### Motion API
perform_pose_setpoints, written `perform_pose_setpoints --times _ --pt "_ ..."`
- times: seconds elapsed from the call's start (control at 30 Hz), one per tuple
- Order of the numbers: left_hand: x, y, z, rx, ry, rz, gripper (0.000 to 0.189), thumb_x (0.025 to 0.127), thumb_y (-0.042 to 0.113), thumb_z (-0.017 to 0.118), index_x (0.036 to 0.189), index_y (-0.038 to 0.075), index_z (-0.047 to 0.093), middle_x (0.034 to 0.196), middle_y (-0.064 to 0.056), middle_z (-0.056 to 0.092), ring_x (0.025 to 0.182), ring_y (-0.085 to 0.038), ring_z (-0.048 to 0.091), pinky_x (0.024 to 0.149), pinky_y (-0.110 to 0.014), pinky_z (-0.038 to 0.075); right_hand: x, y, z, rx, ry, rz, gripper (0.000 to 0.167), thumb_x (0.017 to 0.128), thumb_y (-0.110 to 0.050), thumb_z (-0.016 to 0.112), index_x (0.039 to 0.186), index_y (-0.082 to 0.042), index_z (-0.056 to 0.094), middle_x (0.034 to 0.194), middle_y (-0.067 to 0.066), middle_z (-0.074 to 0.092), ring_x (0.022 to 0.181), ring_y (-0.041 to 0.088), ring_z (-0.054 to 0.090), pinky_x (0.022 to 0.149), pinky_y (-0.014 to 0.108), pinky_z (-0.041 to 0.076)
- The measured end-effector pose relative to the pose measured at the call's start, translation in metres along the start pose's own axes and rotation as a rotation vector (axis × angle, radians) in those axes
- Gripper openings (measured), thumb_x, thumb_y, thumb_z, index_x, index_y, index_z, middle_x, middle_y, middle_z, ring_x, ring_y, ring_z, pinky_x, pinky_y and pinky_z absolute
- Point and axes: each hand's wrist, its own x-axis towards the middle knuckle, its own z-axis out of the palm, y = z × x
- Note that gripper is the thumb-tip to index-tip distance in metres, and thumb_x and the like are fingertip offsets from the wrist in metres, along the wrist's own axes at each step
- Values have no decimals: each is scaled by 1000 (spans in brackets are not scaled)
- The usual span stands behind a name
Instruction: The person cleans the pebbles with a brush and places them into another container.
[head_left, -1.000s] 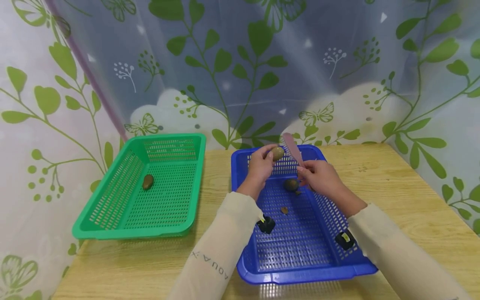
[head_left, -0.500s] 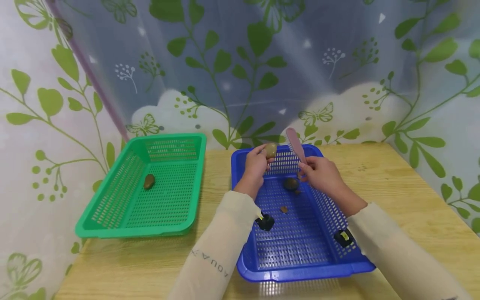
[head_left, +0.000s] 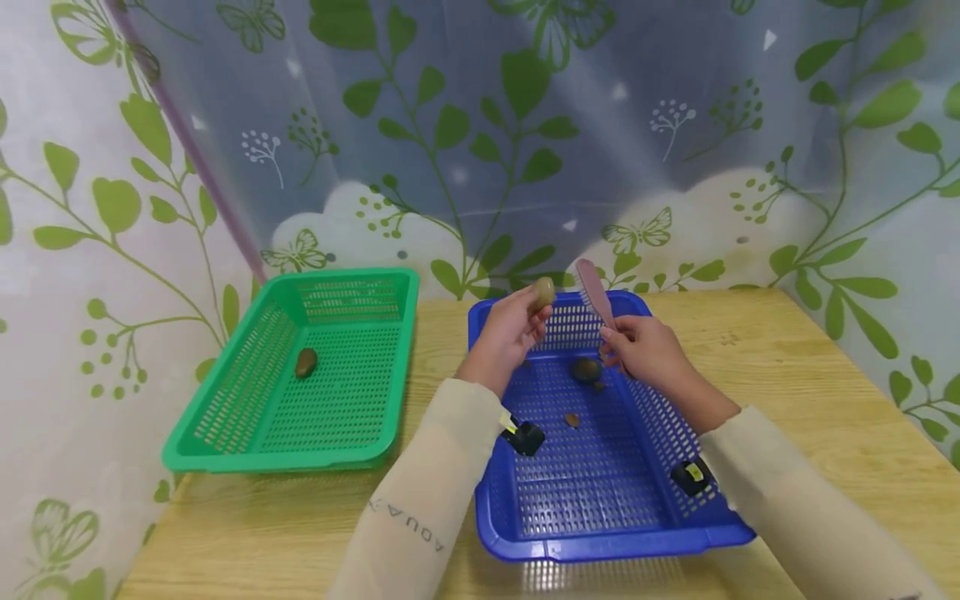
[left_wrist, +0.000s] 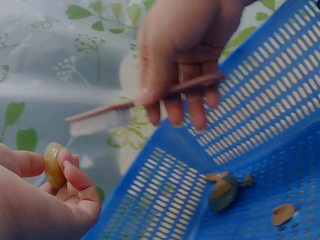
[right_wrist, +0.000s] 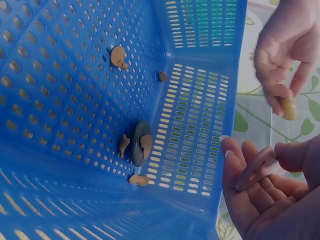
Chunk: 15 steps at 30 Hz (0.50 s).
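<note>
raised and apart, left fingers [left_wrist: 80, 179] pinch a stone [left_wrist: 53, 171], right fingers [left_wrist: 197, 114] a brush [head_left: 593, 288].

1. Between the green basket [head_left: 277, 462] and the blue basket [head_left: 600, 550], a strip of table [head_left: 435, 354] offers a passage; the left sleeve [head_left: 431, 475] crosses its near end.
2. The green basket lies open from above, its walls blocking a low sideways approach.
3. Over the blue basket's near part, there is room to descend between the left sleeve and the right sleeve [head_left: 795, 492].
4. Deeper in, a dark stone [head_left: 586, 370] obstructs the floor near the far wall.
5. A narrow gap parts the yellowish stone [head_left: 545, 291] from the pink brush [head_left: 595, 292].
6. Behind both baskets, a leaf-print curtain [head_left: 450, 183] limits reach.
</note>
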Motion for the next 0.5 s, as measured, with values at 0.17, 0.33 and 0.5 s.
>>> perform_pose_setpoints --times 0.17,0.33,0.5 --pt "-2 22 -4 -10 -15 42 34 102 17 50 133 5 58 88 -1 63 68 -8 54 56 -17 39 1 0 -2 16 -10 6 40 104 -24 45 125 9 55 104 23 68 85 25 70 60 30 55" --pt "1 40 -18 -26 14 63 34 102 17 50 133 6 58 87 0 63 69 -8 55 56 -17 39 0 0 -2 15 -20 14 39 104 -24 46 124 9 55 104 22 68 86 28 70 59 29 54" --pt "1 60 -40 21 68 102 35 102 20 51 135 9 56 93 0 62 79 -10 55 64 -19 40 1 1 0 25 -30 11 39 104 -23 46 123 9 55 103 23 68 83 27 69 57 28 53"
